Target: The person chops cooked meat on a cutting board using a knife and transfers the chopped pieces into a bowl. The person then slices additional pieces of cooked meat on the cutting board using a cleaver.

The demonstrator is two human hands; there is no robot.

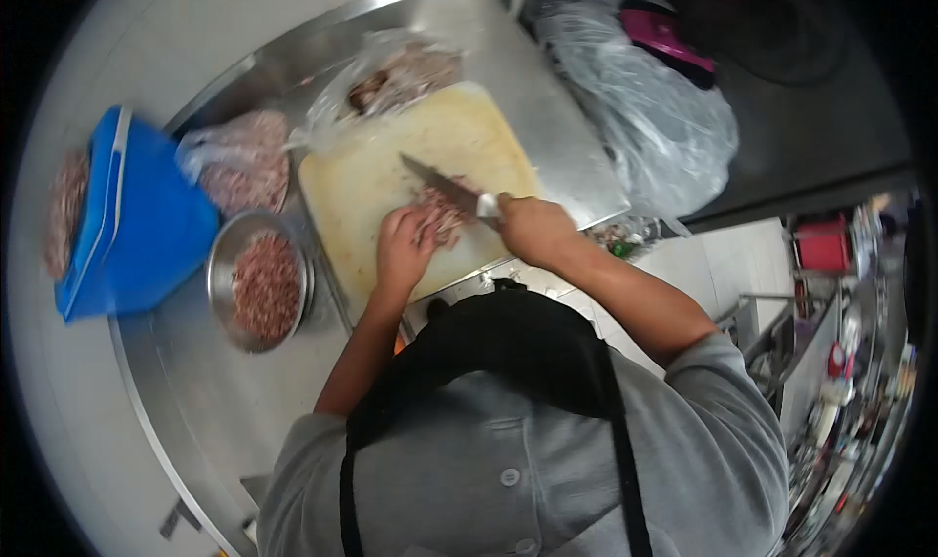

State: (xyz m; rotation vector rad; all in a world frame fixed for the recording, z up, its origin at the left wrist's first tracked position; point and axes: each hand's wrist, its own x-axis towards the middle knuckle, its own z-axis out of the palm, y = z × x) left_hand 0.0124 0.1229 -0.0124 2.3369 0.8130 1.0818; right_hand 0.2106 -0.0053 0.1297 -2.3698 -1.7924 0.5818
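My right hand point(537, 231) is closed round the handle of a kitchen knife point(436, 179). Its blade points up and left, over a small heap of chopped pinkish meat point(449, 215). The heap lies on a worn, yellowish-white cutting board point(357, 181). Curled fingers of my left hand point(405, 249) press on the heap's left side, just below the blade. Left of the board, a steel bowl point(223, 298) holds chopped meat of the same colour.
Behind the board lies a clear bag of brownish meat point(415, 68). A bag of pale pink meat point(249, 161) and a blue container point(156, 225) are at the left. A large plastic bag point(635, 107) lies at the right of the steel counter point(479, 29).
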